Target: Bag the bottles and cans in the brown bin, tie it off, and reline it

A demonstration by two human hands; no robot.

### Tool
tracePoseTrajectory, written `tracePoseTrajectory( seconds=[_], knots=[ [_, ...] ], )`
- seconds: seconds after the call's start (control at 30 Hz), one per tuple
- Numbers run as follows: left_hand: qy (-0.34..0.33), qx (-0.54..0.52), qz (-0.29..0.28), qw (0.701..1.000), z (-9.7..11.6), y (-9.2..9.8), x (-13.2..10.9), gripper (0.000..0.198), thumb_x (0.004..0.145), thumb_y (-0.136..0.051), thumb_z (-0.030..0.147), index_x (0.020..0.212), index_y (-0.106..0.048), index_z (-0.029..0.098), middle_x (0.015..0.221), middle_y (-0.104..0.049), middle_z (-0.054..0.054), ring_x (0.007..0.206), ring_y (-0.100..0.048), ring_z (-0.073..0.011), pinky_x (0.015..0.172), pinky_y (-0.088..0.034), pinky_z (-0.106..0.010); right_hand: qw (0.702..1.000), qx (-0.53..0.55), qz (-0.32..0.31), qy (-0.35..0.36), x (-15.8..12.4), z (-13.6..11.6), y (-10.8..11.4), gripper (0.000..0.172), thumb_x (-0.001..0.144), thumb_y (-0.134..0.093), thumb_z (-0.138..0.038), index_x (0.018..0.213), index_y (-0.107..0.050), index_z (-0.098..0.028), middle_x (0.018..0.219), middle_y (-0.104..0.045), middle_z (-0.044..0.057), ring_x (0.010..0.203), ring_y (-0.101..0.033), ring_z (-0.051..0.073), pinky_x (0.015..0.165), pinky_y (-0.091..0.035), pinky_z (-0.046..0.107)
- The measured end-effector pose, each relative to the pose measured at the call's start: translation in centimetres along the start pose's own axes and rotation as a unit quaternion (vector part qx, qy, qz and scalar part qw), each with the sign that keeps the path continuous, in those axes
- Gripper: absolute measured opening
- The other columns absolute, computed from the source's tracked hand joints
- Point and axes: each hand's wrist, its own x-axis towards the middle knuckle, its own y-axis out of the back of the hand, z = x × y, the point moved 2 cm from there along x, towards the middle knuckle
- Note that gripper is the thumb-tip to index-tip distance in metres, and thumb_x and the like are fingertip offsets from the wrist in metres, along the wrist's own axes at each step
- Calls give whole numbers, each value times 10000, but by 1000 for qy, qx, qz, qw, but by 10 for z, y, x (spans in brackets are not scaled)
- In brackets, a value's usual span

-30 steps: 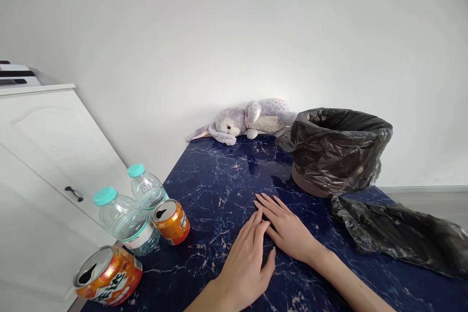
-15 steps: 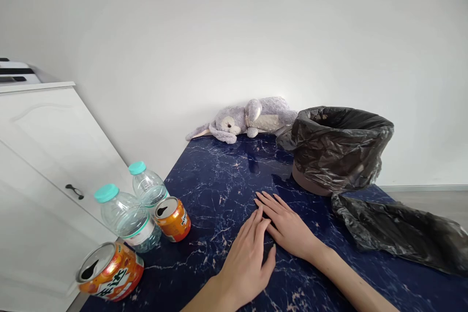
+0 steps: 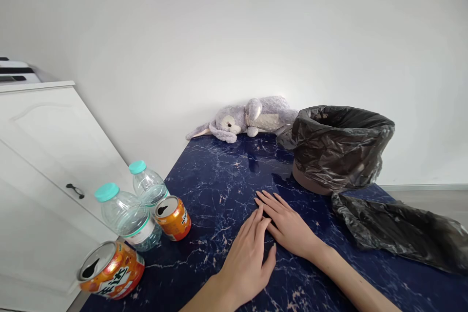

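Both of my hands rest on the dark blue marbled tabletop point(image 3: 215, 175). My left hand point(image 3: 248, 258) lies with its fingers stretched forward, the fingertips meeting my right hand. Flat on the surface is my right hand point(image 3: 287, 226), its fingers extended and slightly apart. Neither one holds anything. To the left stand two opened orange drink cans point(image 3: 172, 222), one nearer the front edge, and two clear plastic bottles point(image 3: 127, 217) with turquoise caps. Liquid shows inside the bottles.
A bin point(image 3: 310, 183) lined with a black plastic bag point(image 3: 340, 156) stands at the right. Another black plastic bag point(image 3: 398, 234) lies flattened in front of it. Against the wall at the back rests a grey plush rabbit point(image 3: 252, 117). A white cabinet point(image 3: 44, 175) is left of the table.
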Motion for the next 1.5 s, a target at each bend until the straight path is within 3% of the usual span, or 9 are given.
tracePoseTrajectory(
  seconds=[0.77, 0.9, 1.03, 1.13, 1.2, 1.27, 1.33, 1.4, 1.5],
  knots=[
    [5, -1, -15, 1000, -2, -3, -1, 532, 1077, -530, 258, 1569, -329, 247, 1743, -343, -216, 1611, -349, -378, 1231, -470, -647, 1000, 23, -20, -8, 0, -1, 2, 548, 1121, -406, -339, 1655, -429, -222, 1730, -372, 50, 1630, -289, 248, 1352, -267, 547],
    [9, -23, 2, 1000, -4, -4, -3, 592, 1059, -543, 233, 1585, -272, 258, 1750, -314, -224, 1614, -347, -372, 1241, -456, -645, 999, 39, -29, -3, 6, 1, 12, 502, 1093, -472, -343, 1577, -550, -235, 1673, -471, 51, 1580, -402, 267, 1311, -361, 541],
    [45, -73, 18, 996, -8, -5, -4, 721, 1060, -517, 225, 1650, -110, 296, 1786, -213, -210, 1622, -336, -355, 1250, -437, -649, 998, 51, 5, -22, 26, 2, 58, 447, 1084, -511, -419, 1460, -662, -231, 1518, -651, 94, 1412, -620, 293, 1171, -546, 487],
    [70, -98, 43, 992, -10, -5, -5, 828, 1056, -483, 195, 1674, 45, 347, 1800, -174, -185, 1623, -339, -346, 1259, -410, -667, 995, 44, 78, -43, 42, -6, 116, 497, 1111, -445, -458, 1521, -587, -217, 1564, -607, 113, 1452, -574, 308, 1201, -500, 530],
    [81, -110, 47, 990, -11, -4, -5, 860, 1047, -483, 180, 1675, 73, 369, 1799, -177, -179, 1617, -349, -354, 1256, -402, -687, 983, 28, 170, -59, 48, -18, 155, 459, 1098, -479, -463, 1483, -608, -249, 1541, -627, 89, 1420, -595, 307, 1129, -549, 506],
    [94, -125, 38, 987, -11, -4, -5, 850, 1047, -484, 189, 1675, 58, 373, 1794, -194, -180, 1617, -347, -360, 1252, -400, -698, 957, 2, 282, -75, 47, -30, 188, 409, 1077, -517, -442, 1430, -645, -279, 1478, -671, 66, 1336, -650, 302, 861, -637, 400],
    [105, -137, 24, 985, -11, -4, -5, 816, 1049, -485, 208, 1669, 21, 365, 1787, -215, -183, 1620, -343, -358, 1248, -405, -701, 926, -29, 365, -94, 43, -39, 210, 367, 1052, -546, -403, 1367, -682, -272, 1393, -716, 78, 1242, -697, 308, 713, -608, 358],
    [105, -144, 19, 984, -11, -4, -5, 766, 1045, -489, 215, 1651, -43, 357, 1797, -188, -178, 1626, -329, -353, 1252, -403, -693, 898, -63, 421, -112, 38, -40, 223, 334, 1030, -561, -374, 1297, -711, -241, 1306, -745, 114, 1189, -715, 335, 803, -608, 421],
    [92, -145, 19, 985, -11, -5, -5, 697, 1043, -487, 211, 1621, -121, 342, 1819, -105, -164, 1640, -295, -348, 1268, -385, -677, 883, -103, 433, -146, 33, -28, 229, 350, 1022, -526, -378, 1260, -713, -203, 1250, -745, 172, 1271, -653, 404, 1087, -502, 605]
  ],
)
